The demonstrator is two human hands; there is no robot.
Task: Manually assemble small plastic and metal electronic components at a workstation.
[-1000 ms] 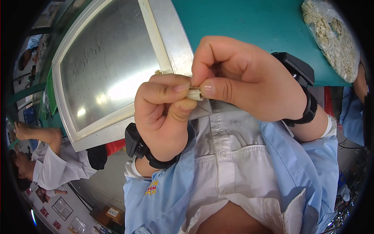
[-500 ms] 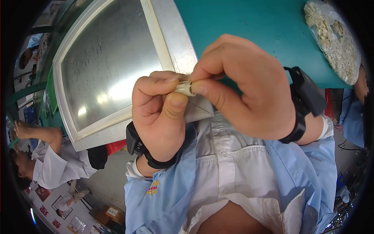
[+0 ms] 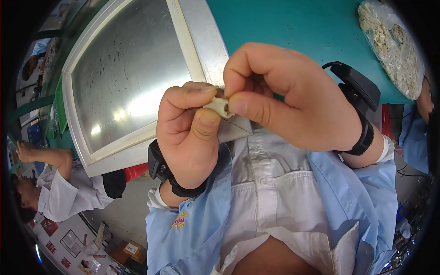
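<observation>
White part (image 3: 219, 107) is sitting close to the chest, above the tray (image 3: 137, 78), being pinched from both sides: left hand (image 3: 190, 133) bracing it, right hand (image 3: 284, 98) gripping its end (likely for leverage).

Single head-worn fisheye view, looks steeply down from the person's head, very close to both hands (image 3: 256, 114) raised near the lens; beyond them the teal flat counter (image 3: 293, 27) and a grey metal framed tray (image 3: 128, 78); edges bend at the black rim
</observation>
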